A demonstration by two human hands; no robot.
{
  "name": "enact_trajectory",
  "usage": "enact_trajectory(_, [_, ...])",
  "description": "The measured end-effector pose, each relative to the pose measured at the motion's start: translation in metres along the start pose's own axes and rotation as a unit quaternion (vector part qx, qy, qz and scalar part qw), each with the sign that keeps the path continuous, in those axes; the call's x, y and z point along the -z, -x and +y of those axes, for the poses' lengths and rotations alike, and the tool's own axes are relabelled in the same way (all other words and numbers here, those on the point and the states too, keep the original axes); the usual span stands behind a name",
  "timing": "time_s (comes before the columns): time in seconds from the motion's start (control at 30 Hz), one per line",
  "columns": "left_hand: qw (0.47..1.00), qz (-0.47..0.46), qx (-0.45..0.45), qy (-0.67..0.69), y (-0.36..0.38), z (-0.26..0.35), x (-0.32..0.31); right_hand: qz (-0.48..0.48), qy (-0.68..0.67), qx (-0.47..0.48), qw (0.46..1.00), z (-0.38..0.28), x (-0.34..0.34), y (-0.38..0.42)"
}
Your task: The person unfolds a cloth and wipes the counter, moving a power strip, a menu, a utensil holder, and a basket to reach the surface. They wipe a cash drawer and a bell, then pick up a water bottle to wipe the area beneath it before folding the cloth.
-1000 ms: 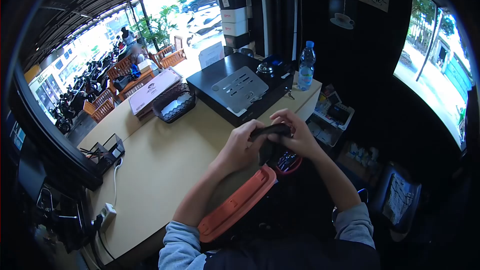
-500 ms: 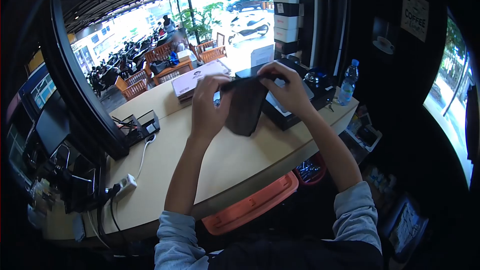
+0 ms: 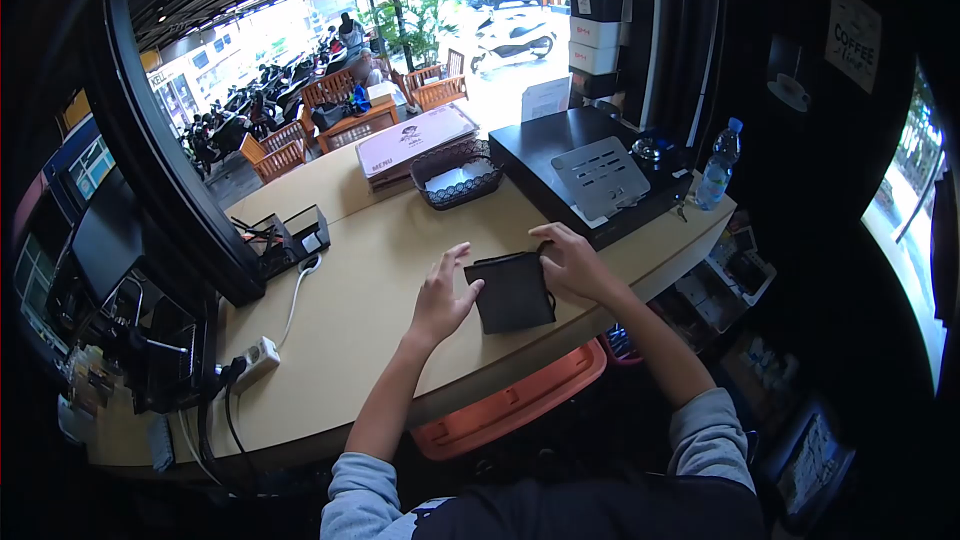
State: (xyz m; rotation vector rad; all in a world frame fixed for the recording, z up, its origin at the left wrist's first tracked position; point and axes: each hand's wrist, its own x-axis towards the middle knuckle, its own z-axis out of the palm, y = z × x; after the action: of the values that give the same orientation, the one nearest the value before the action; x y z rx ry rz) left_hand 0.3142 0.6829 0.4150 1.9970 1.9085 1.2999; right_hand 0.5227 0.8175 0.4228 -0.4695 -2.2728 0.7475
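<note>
A flat, black, roughly square item [image 3: 512,293], like a folder or pouch, lies on the table near its front edge. A thin dark cord or loop shows along its right side. My left hand [image 3: 443,298] is at its left edge, fingers spread and thumb pointing at the item; nothing is in it. My right hand [image 3: 575,265] is by its upper right corner with fingers apart, the thumb at or very close to the corner; whether it touches cannot be made out.
Behind lie a black lace-patterned basket [image 3: 458,183] with white papers, stacked menus [image 3: 418,143] and a black box [image 3: 540,155] bearing a grey slotted stand [image 3: 603,178]. A water bottle [image 3: 718,168] stands right. A black organizer [image 3: 295,240] and power strip [image 3: 257,362] are left.
The black item, held up in both hands before, now lies flat on the table, lower in view. Both hands have come down and loosened, uncovering the basket and the slotted stand.
</note>
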Motion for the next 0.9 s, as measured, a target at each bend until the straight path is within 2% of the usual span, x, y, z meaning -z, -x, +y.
enact_trajectory(0.03, [0.996,0.021,-0.026,-0.082,-0.004,-0.006,-0.007,0.090,0.127,0.040,0.987,-0.002,0.001,-0.004])
enact_trajectory(0.07, [0.995,-0.024,-0.025,-0.093,-0.005,-0.014,-0.017,0.051,0.137,0.013,0.989,0.000,-0.003,0.000])
enact_trajectory(0.1, [0.992,-0.069,-0.024,-0.105,-0.002,-0.019,-0.027,0.056,0.147,0.038,0.987,0.006,-0.013,0.007])
enact_trajectory(0.17, [0.968,-0.191,0.014,-0.165,0.010,-0.018,-0.045,-0.064,0.227,0.054,0.970,0.020,-0.032,0.026])
enact_trajectory(0.23, [0.927,-0.278,0.034,-0.250,0.016,-0.017,-0.058,-0.075,0.231,0.072,0.967,0.030,-0.041,0.042])
enact_trajectory(0.3, [0.925,-0.293,0.039,-0.239,-0.002,-0.004,-0.050,-0.083,0.235,0.086,0.965,0.035,-0.030,0.042])
enact_trajectory(0.37, [0.922,-0.310,0.044,-0.227,-0.022,0.014,-0.047,-0.062,0.115,0.036,0.991,0.029,0.003,0.029])
enact_trajectory(0.4, [0.953,-0.244,-0.012,-0.179,-0.032,0.021,-0.051,0.029,0.105,0.040,0.993,0.033,0.019,0.023])
enact_trajectory(0.47, [0.982,-0.125,-0.105,-0.092,-0.054,0.041,-0.062,0.145,0.088,-0.024,0.985,0.033,0.070,0.013])
enact_trajectory(0.53, [0.984,-0.104,-0.132,-0.060,-0.075,0.062,-0.079,0.253,0.100,-0.104,0.957,0.063,0.116,-0.001])
enact_trajectory(0.6, [0.985,-0.058,-0.159,-0.032,-0.092,0.074,-0.101,0.317,0.163,-0.105,0.928,0.120,0.156,-0.015])
enact_trajectory(0.7, [0.982,-0.030,-0.185,-0.028,-0.107,0.084,-0.125,0.270,0.283,-0.208,0.897,0.182,0.188,-0.037])
enact_trajectory(0.73, [0.981,-0.029,-0.190,-0.031,-0.109,0.086,-0.129,0.268,0.279,-0.205,0.899,0.194,0.190,-0.044])
enact_trajectory(0.8, [0.980,-0.034,-0.194,-0.026,-0.111,0.087,-0.133,0.215,0.356,-0.242,0.877,0.211,0.189,-0.059])
enact_trajectory(0.83, [0.979,-0.042,-0.200,-0.017,-0.110,0.087,-0.133,0.212,0.349,-0.240,0.881,0.217,0.191,-0.065])
enact_trajectory(0.9, [0.980,-0.047,-0.194,-0.012,-0.106,0.085,-0.128,0.147,0.333,-0.345,0.865,0.222,0.198,-0.076])
